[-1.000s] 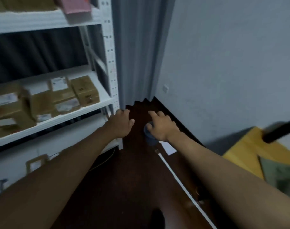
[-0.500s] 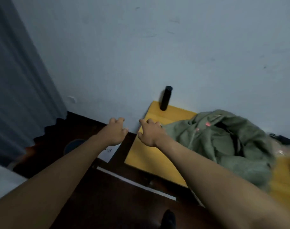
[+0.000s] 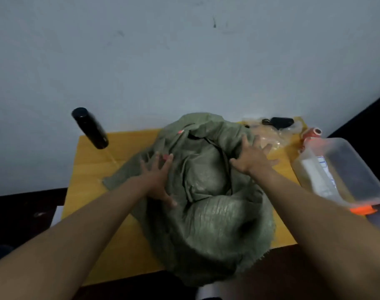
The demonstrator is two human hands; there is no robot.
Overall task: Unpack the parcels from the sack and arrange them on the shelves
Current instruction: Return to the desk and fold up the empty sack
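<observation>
Hands (image 3: 156,178) (image 3: 253,156) spread flat on sack (image 3: 208,213); black bottle (image 3: 90,128) left, plastic box (image 3: 340,176) right (both clear).

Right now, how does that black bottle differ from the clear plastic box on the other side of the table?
The black bottle is a dark, opaque cylinder, while the plastic box is see-through and boxy with orange clips. The bottle stands at the table's far left corner, clear of the green sack; the box sits at the right edge and is much bulkier. Neither hand touches either: both rest on the sack.
</observation>
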